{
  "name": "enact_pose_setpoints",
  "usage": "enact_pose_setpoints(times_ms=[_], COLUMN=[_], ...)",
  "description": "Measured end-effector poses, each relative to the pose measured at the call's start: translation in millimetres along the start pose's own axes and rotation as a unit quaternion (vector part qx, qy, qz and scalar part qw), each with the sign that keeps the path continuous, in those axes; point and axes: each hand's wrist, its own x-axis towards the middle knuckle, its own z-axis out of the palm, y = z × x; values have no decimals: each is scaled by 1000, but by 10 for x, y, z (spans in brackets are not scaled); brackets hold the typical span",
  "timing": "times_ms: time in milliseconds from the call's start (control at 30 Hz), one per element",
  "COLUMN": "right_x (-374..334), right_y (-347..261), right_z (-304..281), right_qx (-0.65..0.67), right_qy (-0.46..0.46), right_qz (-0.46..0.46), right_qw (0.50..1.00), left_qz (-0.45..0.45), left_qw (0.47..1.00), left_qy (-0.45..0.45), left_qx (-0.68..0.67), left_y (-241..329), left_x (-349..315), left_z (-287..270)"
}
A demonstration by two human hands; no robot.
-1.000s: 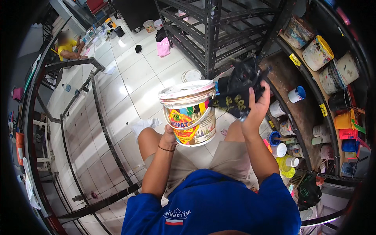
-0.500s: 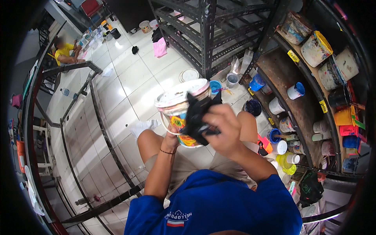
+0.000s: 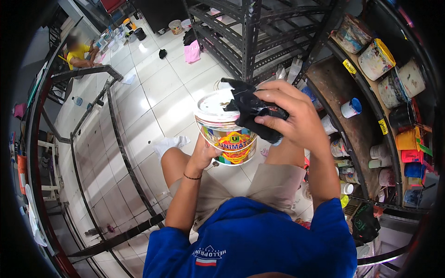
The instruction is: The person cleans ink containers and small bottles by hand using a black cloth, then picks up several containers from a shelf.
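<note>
A lidded plastic paint bucket (image 3: 230, 142) with a colourful printed side and a wire handle is held up between my knees. My left hand (image 3: 205, 150) grips its lower left side, fingers partly hidden behind it. A crumpled black cloth (image 3: 252, 107) is bunched in my right hand (image 3: 289, 111), pressed against the right of the lid and upper rim. The white lid (image 3: 215, 103) has smudges and a dark mark, and its right part is covered by the cloth.
To my right, curved-looking shelves (image 3: 340, 102) bear several paint-stained tubs (image 3: 376, 59). A black slotted metal rack (image 3: 248, 44) stands ahead, a black metal frame (image 3: 116, 125) on the left. A white cloth (image 3: 170, 144) lies by my left knee. Far left, a person in yellow (image 3: 79, 56) sits.
The bucket has turned so that its printed side faces me, and it is more upright. My right hand and the black cloth have moved up and right along its rim.
</note>
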Motion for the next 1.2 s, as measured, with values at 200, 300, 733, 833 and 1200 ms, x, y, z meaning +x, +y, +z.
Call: enact_pose_setpoints(times_ms=[200,300,733,833,1200], right_x=[116,49,62,35,128], right_y=[41,9,-19,-84,-25], right_z=[-151,-81,-320,-279,-656], right_qx=[-92,-139,-20,-73,176], right_qy=[-140,-131,-114,-183,-197], right_qz=[-123,-142,-153,-188,-74], right_qw=[978,971,981,962,962], left_qz=[-24,-38,-17,-22,98], left_qw=[998,998,987,989,964], left_qy=[-27,-37,-70,-61,-62], left_qx=[48,46,141,137,239], left_y=[229,309,407,448,334], left_x=[-15,-25,-28,-15,98], left_z=[47,62,164,190,146])
